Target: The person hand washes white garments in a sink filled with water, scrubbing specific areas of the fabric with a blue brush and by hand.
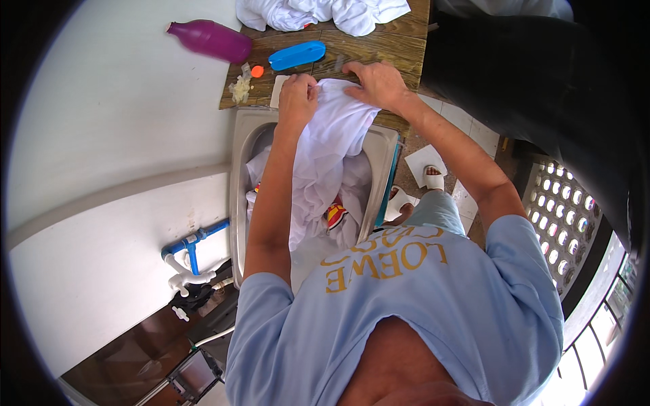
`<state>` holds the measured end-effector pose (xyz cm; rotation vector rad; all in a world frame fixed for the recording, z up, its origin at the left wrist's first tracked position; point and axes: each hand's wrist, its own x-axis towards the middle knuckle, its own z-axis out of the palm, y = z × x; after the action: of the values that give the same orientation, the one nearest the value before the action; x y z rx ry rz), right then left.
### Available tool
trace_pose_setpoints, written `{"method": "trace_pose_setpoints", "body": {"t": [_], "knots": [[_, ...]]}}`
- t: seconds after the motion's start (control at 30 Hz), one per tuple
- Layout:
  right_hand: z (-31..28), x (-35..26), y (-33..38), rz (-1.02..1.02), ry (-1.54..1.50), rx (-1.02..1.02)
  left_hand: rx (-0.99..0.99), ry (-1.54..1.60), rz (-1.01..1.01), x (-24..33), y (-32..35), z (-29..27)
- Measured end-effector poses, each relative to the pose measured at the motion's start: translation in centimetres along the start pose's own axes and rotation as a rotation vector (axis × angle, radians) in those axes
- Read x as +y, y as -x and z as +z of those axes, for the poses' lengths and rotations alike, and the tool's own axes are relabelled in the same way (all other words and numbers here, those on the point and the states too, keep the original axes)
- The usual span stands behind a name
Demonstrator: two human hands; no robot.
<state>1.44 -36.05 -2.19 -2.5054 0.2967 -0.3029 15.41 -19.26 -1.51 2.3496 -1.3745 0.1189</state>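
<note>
A wet white garment (335, 122) stretches from the metal sink (239, 176) up onto the edge of the wood-patterned counter (372, 46). At its left edge, my left hand (298, 101) is closed with curled fingers gripping the fabric. My right hand (382, 84) rests at the garment's upper right edge, fingers stretched out and thumb apart, touching the cloth. Lower folds of white fabric lie in the sink, where a red and yellow print (335, 214) shows. Cloudy water or suds show near the sink's close end, partly hidden by my shirt.
A purple bottle (211, 40), a blue oblong brush or dish (296, 55), an orange cap (257, 71) and pale crumbly bits (240, 89) are on the counter's left. White laundry (325, 12) lies behind. White wall left, with blue pipe (196, 237) and white tap (181, 279); patterned grille (562, 216) right.
</note>
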Motion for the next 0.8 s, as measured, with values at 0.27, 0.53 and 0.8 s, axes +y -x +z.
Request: {"method": "trace_pose_setpoints", "body": {"t": [0.27, 0.53, 0.8], "knots": [[-1.9, 0.7, -1.6, -0.088, -0.655, -0.143, 0.152, 0.507, -0.154, 2.1, 0.4, -3.8], [-1.9, -0.3, -0.8, 0.105, -1.359, -0.526, -0.087, 1.056, -0.365, 2.8, 0.3, -9.0], [-2.3, 0.3, -0.7, 0.101, -1.3, -0.647, 0.029, 0.692, -0.256, 5.3, 4.5, -9.5]]}}
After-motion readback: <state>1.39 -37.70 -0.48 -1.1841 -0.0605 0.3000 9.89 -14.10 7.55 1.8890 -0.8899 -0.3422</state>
